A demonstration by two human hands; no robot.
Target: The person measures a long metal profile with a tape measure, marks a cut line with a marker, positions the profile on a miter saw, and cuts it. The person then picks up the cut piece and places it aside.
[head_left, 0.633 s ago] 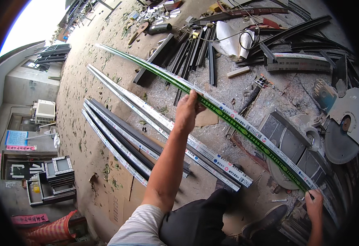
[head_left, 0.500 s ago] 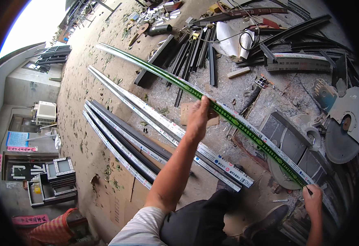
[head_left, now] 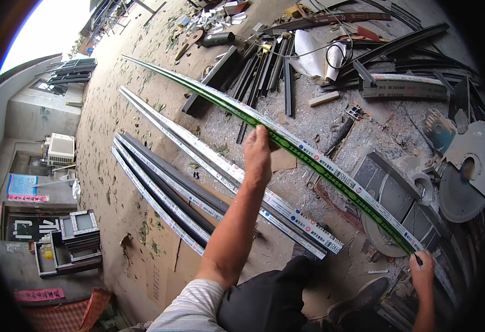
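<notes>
1 view: the left of 2 fisheye cameras worn on the person's head, looking steeply down and ahead past the striped sleeve (head_left: 190, 310) and black trousers (head_left: 264, 299). The left hand (head_left: 258, 156) comes near mid-picture, the right hand (head_left: 422, 268) at lower right, both close to the lens; the air-conditioner unit (head_left: 61, 151) at left is well farther off. Straight edges bow toward the dark round rim.

Left hand (head_left: 258, 157) gripping long green-and-white bar (head_left: 331, 174) partway along, right hand (head_left: 423, 269) at near end; toothed saw blade (head_left: 462, 200) rightward.
</notes>
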